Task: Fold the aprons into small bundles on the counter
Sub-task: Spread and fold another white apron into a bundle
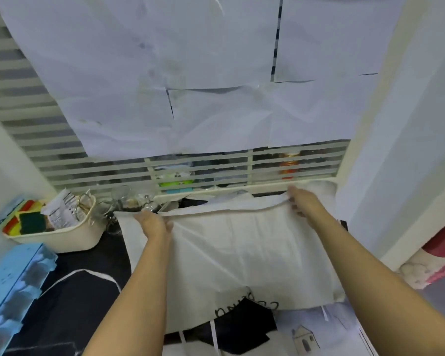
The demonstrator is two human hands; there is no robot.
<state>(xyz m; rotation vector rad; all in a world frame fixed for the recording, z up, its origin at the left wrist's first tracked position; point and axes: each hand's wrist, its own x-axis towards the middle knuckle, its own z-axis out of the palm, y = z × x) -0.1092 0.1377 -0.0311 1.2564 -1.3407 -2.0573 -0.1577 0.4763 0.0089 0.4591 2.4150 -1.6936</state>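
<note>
Head view, sweeping from the left: a cream plastic basket (62,242) crammed with sponges and packets sits at the back of the dark stone counter (70,312), and a long white tie strap (88,271) loops loose across the stone. Now my left hand (154,224), fingers curled in and pinching the far left edge of the white cloth apron (242,253). The apron lies spread on the counter between my forearms, black lettering at its near edge and the far hem lifted a little. Over to my right hand (303,204), fingers tucked under the far right edge and gripping the fold.

This is thin, limp fabric by the look of it: light, soft, with creases already running through it. I expect it to sag in the middle unless I hold it taut, so the hem corners are the place to grip. The trailing ties may snag or drag as it folds. At the lower right, a second pale apron with a little house print (332,327) lies underneath.
</note>
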